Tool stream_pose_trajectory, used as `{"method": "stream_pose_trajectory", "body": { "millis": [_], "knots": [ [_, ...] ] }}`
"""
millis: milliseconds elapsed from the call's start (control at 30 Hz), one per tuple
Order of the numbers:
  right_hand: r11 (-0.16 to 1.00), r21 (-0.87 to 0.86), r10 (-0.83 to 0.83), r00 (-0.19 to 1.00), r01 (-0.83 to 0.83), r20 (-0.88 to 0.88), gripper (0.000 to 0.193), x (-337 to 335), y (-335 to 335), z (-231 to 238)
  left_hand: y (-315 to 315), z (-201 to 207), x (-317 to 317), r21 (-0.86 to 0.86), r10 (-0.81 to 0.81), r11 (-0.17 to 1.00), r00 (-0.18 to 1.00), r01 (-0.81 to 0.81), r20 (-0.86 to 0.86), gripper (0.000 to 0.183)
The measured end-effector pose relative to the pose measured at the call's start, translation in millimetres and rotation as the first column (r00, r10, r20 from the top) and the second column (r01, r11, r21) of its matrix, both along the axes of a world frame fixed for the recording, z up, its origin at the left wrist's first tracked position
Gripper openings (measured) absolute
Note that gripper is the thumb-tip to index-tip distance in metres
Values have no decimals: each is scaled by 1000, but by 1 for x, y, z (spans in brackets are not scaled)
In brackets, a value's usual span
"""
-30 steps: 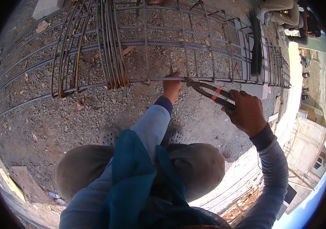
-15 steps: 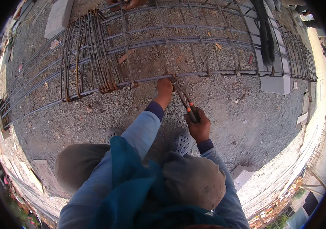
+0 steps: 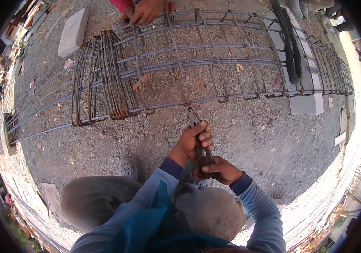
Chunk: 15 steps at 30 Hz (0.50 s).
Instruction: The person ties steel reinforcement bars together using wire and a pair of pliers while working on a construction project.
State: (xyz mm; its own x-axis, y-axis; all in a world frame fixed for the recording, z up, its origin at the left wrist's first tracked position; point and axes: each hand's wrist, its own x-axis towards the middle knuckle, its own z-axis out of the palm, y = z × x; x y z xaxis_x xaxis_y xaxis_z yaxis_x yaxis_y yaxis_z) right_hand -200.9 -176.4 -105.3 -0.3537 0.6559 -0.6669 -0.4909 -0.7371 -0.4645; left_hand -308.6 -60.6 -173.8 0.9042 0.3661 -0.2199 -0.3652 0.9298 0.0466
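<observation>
A pair of steel pincers point(image 3: 195, 119) points away from me, its jaws at the near lower bar of a rebar cage point(image 3: 163, 106), where a crossing stirrup meets it. My left hand point(image 3: 192, 141) is closed around the pincers just behind the jaws. Lower down, my right hand point(image 3: 222, 169) grips the handles. Whether the jaws bite on tie wire is too small to tell. Left of this spot, several rusty stirrups point(image 3: 112, 80) are bunched together around the long bars.
Across the cage are another person's hands point(image 3: 144, 12), at the far bar beside red-handled pincers point(image 3: 168, 7). Black tie wire point(image 3: 289, 50) hangs over the cage's right part. Pale blocks point(image 3: 307, 104) point(image 3: 73, 33) stand on the gravel point(image 3: 248, 139).
My left hand has left the bar and now grips the pincers. My right hand has come nearer to me, and the pincers stand more upright in view. The other person's hands show more.
</observation>
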Motion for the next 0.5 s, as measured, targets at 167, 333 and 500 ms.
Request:
{"method": "stream_pose_trajectory", "body": {
  "millis": [167, 333, 500],
  "knots": [
    [967, -247, -41, 993, 67, 107, 18, -18, 8, -8, 1, 17, 7, -6, 5, 1000, 964, -7, -266, 30],
    [969, -237, -149, 933, 71, -327, 18, -18, 1, -47, 2, 27, 5, 142, -7, 983, 801, 115, -599, 36],
    [972, 230, -122, 933, 44, 339, 37, -6, -2, -37, -29, 23, 34, 538, 484, 840, 548, -71, -683, 38]
  ]
}}
